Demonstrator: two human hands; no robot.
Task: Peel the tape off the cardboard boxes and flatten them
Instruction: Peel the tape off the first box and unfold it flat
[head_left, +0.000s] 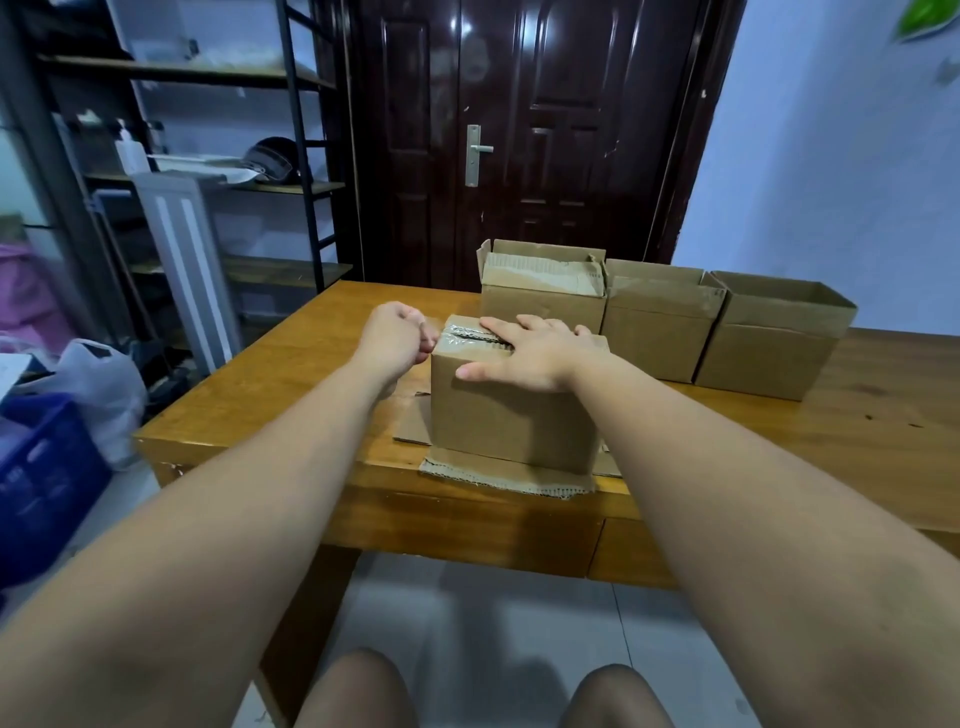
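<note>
A brown cardboard box (511, 415) stands upside down on the wooden table (291, 395), its lower flaps spread flat under it. Clear tape (460, 328) runs along the seam on its top face. My right hand (535, 353) lies flat on the top of the box, fingers spread over the seam. My left hand (397, 335) is at the box's top left corner, with fingers pinched together on the end of the tape. Three more cardboard boxes stand behind: one with raised flaps (543, 301), a middle one (657, 327) and an open one on the right (774, 338).
A dark door (519, 140) is behind the table. A metal shelf rack (208, 156) stands at the left, with a white plastic bag (98, 384) and a blue crate (41, 483) on the floor beside the table. My knees show below the table's front edge.
</note>
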